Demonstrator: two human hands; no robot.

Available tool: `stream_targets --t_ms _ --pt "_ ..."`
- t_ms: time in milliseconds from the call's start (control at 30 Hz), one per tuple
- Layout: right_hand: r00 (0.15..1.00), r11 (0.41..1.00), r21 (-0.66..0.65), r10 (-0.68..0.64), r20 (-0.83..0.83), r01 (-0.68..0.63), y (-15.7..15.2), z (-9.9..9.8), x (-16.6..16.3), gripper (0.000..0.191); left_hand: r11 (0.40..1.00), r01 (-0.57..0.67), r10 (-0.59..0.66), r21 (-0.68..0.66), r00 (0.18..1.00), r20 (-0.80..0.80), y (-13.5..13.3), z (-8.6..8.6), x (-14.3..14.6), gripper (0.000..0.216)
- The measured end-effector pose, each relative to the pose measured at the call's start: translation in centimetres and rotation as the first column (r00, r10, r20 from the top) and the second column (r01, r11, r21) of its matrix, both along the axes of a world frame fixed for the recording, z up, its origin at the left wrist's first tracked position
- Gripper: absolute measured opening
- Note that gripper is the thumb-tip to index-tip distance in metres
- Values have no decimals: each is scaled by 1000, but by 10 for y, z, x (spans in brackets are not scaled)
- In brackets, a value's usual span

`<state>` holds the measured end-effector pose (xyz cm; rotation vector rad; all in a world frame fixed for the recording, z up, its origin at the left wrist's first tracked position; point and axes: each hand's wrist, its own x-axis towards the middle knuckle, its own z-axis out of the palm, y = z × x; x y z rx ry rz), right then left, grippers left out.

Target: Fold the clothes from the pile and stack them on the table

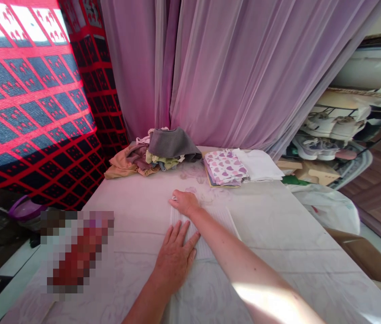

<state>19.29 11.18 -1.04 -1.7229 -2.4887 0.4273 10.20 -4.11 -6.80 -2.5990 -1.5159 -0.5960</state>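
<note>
A pale, finely striped piece of cloth [222, 220] lies on the white patterned tabletop, partly covered by my hands and forearm. My left hand [176, 254] rests flat on its left part, fingers stretched and slightly apart. Just beyond, my right hand [185, 202] is closed at the far left corner of the cloth. A tiny whitish bit shows between its thumb and fingers; I cannot tell what it is. My right forearm crosses over the cloth from the lower right.
A heap of crumpled clothes [173, 146] lies at the table's far edge. Right of it are folded heart-print cloths [226, 166] and a white folded cloth [260, 164]. A blurred-out reddish item [80, 256] is at left. Purple curtains [238, 76] hang behind; a shoe rack [332, 108] stands right.
</note>
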Motion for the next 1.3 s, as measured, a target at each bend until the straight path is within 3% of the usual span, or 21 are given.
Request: stream_targets --t_ms 200,367,500,667,800,900,1000,1067,1167,1300 --pt "994 996 80 56 -91 -49 -8 12 11 39 1000 6 -6 -9 1000 -15 0 9 -1 49" --pt "977 973 211 125 -172 -88 -47 23 53 43 1000 12 -12 -11 1000 -4 2 8 -2 48" --pt "999 991 133 35 -35 -30 -75 9 81 46 1000 16 -16 -17 1000 -12 4 3 -3 49" --pt "1000 996 84 -17 -3 17 -80 -2 82 48 998 29 -30 -46 1000 -1 7 4 -5 51" --pt "998 992 126 -2 -64 10 -81 5 81 44 992 63 -55 -110 996 75 9 10 -9 48" --pt "986 972 221 -42 -163 78 -88 10 92 41 985 87 -49 -152 970 240 11 14 -15 40" --pt "940 925 264 -199 -276 274 -96 9 111 43 984 -4 92 -180 870 484 17 14 -22 37" --pt "879 894 183 -334 -341 410 -101 4 126 45 962 -120 247 -246 763 597 24 15 -27 34" --pt "766 851 -67 -500 -405 520 -105 -5 145 49 864 -197 475 -464 626 618 35 21 -32 36" --pt "713 828 -208 -557 -426 521 -103 -12 156 52 699 -91 640 -709 522 564 48 45 -36 45"
